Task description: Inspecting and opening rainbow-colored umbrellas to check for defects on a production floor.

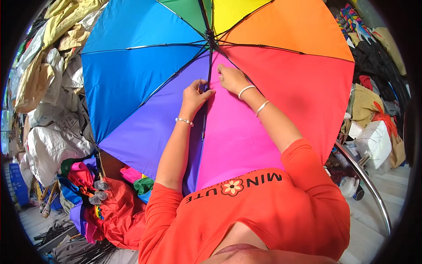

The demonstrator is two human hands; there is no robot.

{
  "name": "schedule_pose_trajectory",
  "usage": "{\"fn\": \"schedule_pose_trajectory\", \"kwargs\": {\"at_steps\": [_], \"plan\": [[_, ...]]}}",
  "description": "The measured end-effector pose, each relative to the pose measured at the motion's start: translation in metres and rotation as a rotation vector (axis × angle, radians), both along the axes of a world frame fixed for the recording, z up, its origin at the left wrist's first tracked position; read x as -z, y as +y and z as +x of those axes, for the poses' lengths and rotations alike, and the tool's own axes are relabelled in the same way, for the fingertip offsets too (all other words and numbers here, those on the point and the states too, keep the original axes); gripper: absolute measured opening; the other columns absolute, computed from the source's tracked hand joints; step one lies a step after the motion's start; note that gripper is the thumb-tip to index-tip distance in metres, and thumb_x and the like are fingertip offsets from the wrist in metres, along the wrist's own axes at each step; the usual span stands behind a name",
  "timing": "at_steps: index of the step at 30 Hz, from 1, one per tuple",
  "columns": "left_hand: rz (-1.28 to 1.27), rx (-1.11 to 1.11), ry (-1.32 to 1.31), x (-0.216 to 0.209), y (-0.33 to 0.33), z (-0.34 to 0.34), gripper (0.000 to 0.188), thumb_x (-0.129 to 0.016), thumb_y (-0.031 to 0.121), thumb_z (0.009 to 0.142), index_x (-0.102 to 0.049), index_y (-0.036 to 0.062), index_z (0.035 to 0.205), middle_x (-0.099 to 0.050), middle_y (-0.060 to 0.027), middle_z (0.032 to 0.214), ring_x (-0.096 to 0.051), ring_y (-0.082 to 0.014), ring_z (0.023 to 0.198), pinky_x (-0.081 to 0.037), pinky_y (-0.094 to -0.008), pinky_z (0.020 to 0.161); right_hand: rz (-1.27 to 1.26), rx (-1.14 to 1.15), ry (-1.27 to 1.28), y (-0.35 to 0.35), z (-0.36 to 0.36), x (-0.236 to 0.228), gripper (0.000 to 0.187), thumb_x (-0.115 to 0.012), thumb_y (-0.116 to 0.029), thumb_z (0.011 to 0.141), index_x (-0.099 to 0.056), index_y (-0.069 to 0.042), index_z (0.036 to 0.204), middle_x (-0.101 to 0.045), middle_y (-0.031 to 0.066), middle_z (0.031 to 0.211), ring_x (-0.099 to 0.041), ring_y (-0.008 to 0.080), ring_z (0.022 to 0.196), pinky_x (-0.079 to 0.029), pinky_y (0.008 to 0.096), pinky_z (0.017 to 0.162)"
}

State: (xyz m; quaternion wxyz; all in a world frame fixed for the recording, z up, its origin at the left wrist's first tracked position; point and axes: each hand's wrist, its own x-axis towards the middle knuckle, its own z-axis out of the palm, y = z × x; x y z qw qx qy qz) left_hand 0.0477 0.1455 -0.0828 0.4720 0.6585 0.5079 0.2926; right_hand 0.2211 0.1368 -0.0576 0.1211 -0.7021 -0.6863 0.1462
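A rainbow umbrella (140, 70) lies spread open in front of me with its inner side and black ribs showing. My left hand (194, 97) is closed in a pinch over the purple panel (154, 127), thumb tip against the black rib (205, 119) at the purple and pink seam. A thin dark strand seems to stand up by its fingers. My right hand (232, 79) is closed over the pink panel (237, 136), fingertips just right of that rib and below the black hub (209, 33). What either pinch holds is too small to make out.
Pale cloth sacks (57, 141) are heaped on the left. Folded colourful umbrella fabric (118, 211) lies below them, with black rods (94, 253) on the floor. To the right are a curved metal tube (367, 180), a white bundle (373, 143) and dark cloth (373, 61).
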Motion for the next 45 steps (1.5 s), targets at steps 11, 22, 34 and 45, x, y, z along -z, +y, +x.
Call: {"fn": "schedule_pose_trajectory", "kwargs": {"at_steps": [11,22,34,45], "plan": [[-0.220,0.061,-0.105,0.001,0.009,-0.007,0.027,-0.072,0.015,0.071,-0.065,0.0037,0.095,-0.051,0.0004,0.055,-0.042,-0.0081,0.045,-0.034,-0.0201,0.044,0.104,-0.105,-0.116,-0.021,-0.017,0.021,0.012,-0.050,-0.016,0.080,-0.051,-0.008,0.089,-0.064,0.0119,0.070,-0.059,0.0375,0.062,-0.044,0.0450,0.057],[-0.191,0.024,-0.173,0.012,0.014,-0.003,0.016,-0.055,0.020,0.086,-0.061,0.0073,0.093,-0.057,-0.0008,0.059,-0.050,-0.0089,0.044,-0.029,-0.0186,0.035,0.137,-0.012,-0.044,-0.011,-0.030,0.029,0.008,-0.051,-0.014,0.079,-0.049,-0.009,0.084,-0.064,0.0127,0.072,-0.059,0.0371,0.062,-0.043,0.0448,0.057],[-0.384,-0.198,-0.186,-0.013,0.008,-0.006,0.013,-0.057,0.016,0.085,-0.060,0.0047,0.081,-0.055,-0.0029,0.057,-0.051,-0.0109,0.046,-0.044,-0.0211,0.045,0.286,-0.074,0.012,-0.018,-0.014,0.013,0.006,-0.056,-0.012,0.074,-0.051,-0.009,0.073,-0.048,0.0079,0.082,-0.048,0.0287,0.074,-0.037,0.0410,0.063],[-0.254,-0.080,-0.098,0.004,0.010,-0.003,0.017,-0.059,0.024,0.085,-0.063,0.0073,0.088,-0.055,-0.0014,0.057,-0.051,-0.0093,0.047,-0.038,-0.0190,0.043,0.399,-0.028,-0.064,-0.010,-0.018,0.035,0.009,-0.060,-0.016,0.071,-0.053,-0.013,0.067,-0.044,0.0038,0.091,-0.037,0.0241,0.087,-0.026,0.0393,0.075]]}}
